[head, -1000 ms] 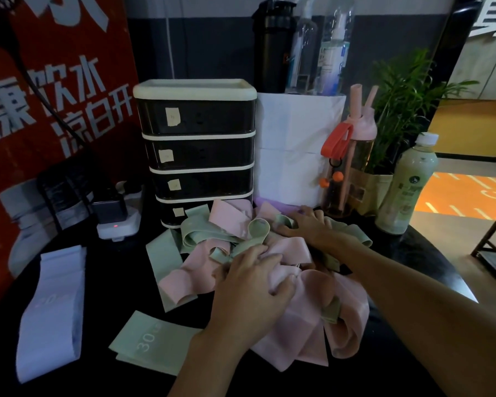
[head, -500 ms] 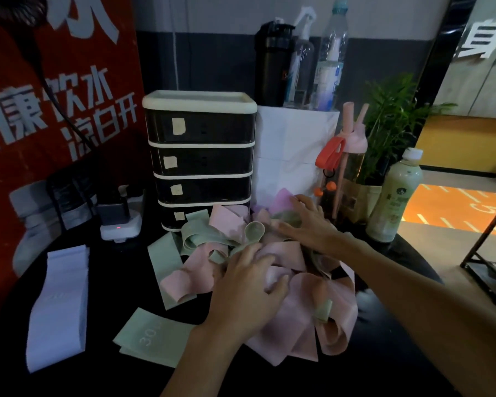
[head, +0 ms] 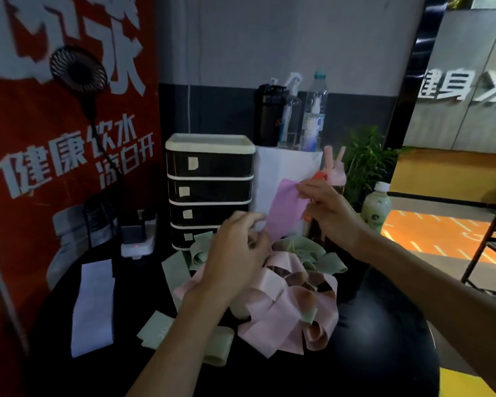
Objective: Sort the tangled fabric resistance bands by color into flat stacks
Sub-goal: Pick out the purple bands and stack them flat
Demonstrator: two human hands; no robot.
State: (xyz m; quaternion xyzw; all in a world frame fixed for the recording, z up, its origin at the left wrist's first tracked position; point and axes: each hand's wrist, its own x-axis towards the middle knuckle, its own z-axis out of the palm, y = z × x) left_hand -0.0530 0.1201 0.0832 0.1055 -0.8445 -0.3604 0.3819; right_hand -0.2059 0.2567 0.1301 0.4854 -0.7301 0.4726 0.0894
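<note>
A tangle of pink and green fabric bands (head: 289, 299) lies heaped in the middle of the round black table (head: 370, 348). My right hand (head: 331, 210) pinches the top corner of a purple band (head: 287, 209) and holds it up above the heap. My left hand (head: 235, 259) hovers over the heap with fingers loosely curled, close to the purple band's lower edge; whether it grips anything is hidden. A white-lilac band (head: 93, 306) lies flat at the left. A green band (head: 158, 329) lies flat at the front, partly under my left forearm.
A black drawer unit (head: 209, 187) stands behind the heap, with a white box (head: 281, 167) and bottles beside it. A pale green drink bottle (head: 375, 206) and a plant (head: 367, 159) stand at the right. A power strip with charger (head: 138, 242) sits at the left.
My right hand has pulled a purple band out of the back of the heap and lifted it. My left hand has risen off the pink bands. The camera has tilted upward.
</note>
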